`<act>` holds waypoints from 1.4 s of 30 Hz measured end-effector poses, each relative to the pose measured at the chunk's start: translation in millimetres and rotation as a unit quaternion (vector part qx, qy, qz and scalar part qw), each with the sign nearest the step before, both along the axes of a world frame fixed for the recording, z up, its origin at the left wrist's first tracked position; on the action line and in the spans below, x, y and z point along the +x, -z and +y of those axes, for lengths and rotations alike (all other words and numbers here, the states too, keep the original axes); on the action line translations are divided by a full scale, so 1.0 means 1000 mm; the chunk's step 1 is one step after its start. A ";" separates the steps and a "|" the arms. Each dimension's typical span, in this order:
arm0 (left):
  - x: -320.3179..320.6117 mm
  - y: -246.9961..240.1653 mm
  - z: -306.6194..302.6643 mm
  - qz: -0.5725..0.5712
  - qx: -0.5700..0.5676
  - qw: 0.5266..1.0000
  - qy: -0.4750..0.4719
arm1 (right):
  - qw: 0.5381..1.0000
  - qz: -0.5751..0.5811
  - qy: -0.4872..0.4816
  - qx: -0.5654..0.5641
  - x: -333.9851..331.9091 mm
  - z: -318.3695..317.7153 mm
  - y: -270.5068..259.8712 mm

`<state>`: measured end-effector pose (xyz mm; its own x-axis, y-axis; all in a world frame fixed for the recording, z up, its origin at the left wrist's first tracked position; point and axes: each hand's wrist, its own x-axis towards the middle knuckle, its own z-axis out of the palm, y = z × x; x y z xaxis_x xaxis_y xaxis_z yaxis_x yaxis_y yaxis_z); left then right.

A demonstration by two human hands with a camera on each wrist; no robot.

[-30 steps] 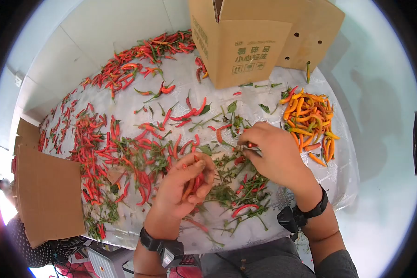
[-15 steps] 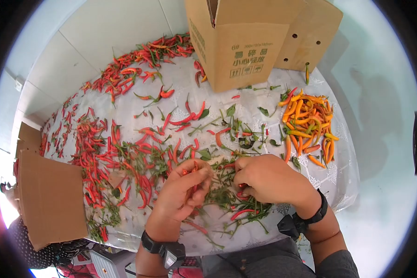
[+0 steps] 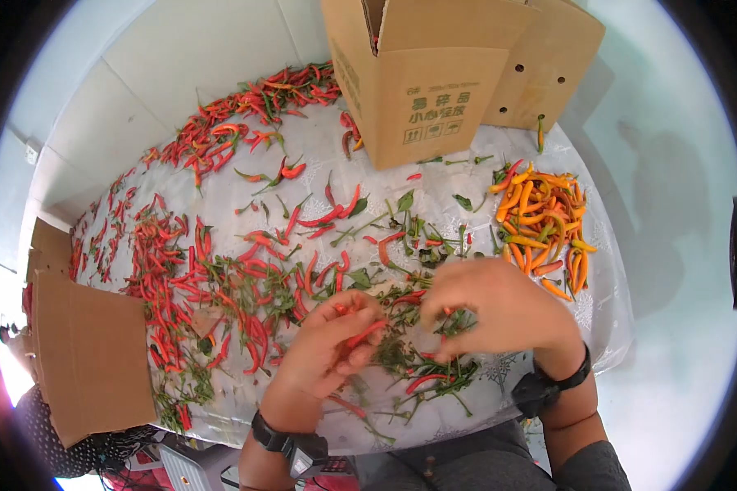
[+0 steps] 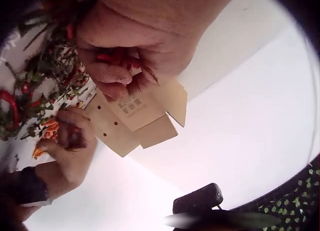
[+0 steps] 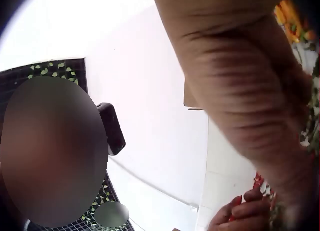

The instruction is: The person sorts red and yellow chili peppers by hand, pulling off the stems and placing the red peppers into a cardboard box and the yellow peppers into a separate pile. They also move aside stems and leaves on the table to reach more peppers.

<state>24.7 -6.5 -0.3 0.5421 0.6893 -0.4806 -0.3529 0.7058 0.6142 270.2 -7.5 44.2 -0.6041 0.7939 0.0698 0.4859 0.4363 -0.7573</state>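
In the head view my left hand [image 3: 332, 340] is curled round several red chillies [image 3: 360, 335]. The left wrist view shows red chillies [image 4: 117, 58] between its bent fingers and palm. My right hand [image 3: 499, 311] is just to the right of it, blurred, thumb and forefinger parted above a heap of green stems [image 3: 458, 323]. Something small and red shows at its fingers; I cannot tell whether it is held. More red chillies [image 3: 254, 331] and cut stems lie around both hands on the covered table.
A pile of orange chillies [image 3: 540, 217] lies at the right. Behind stands a large cardboard box [image 3: 426, 90]; another cardboard box [image 3: 94, 352] is at the left edge. Red chillies [image 3: 270, 98] are heaped along the far edge of the white tablecloth [image 3: 303, 143].
My right hand has come down from the leaves near the orange pile to the stem heap, then shifted slightly right, its thumb and forefinger parting. My left hand keeps holding chillies.
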 end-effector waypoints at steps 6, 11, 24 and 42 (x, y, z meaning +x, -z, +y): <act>-0.008 -0.010 0.005 -0.027 0.014 0.998 -0.047 | 0.973 -0.218 -0.046 -0.066 -0.001 -0.002 0.012; -0.014 -0.004 0.006 -0.064 0.010 0.997 -0.046 | 0.988 -0.122 0.085 0.049 0.000 0.002 0.032; -0.014 -0.013 0.011 0.003 0.027 0.996 -0.086 | 0.980 -0.194 0.007 0.035 -0.011 -0.012 0.017; -0.015 -0.009 0.010 -0.002 0.062 0.995 -0.076 | 0.978 -0.199 0.008 0.065 -0.022 -0.027 0.021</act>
<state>9.9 3.8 9.0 0.4298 0.8170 -0.3845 -0.4524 0.5634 0.6914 247.9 -34.9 23.3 -0.5919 0.8033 -0.0667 0.7380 0.5068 -0.4455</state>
